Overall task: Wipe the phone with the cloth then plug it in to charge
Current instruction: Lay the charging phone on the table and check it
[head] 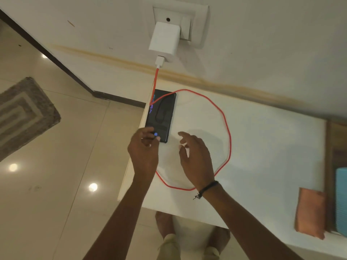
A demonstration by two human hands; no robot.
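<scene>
A black phone (163, 113) lies face up near the left edge of the white table (262, 147), its screen lit. My left hand (144, 149) covers the phone's near end, fingers curled on it where the cable end is hidden. A red cable (228, 128) runs down from the white charger (165, 41) in the wall socket (195, 25), crosses the phone's far end and loops wide over the table. My right hand (195, 156) hovers to the right of the phone, fingers spread, holding nothing. An orange cloth (309, 212) lies folded at the table's right side.
A light blue object (341, 199) sits on a wooden surface (336, 139) at the far right edge. Glossy floor tiles and a grey woven mat (24, 113) lie to the left. The person's feet (163, 222) show below the table's near edge.
</scene>
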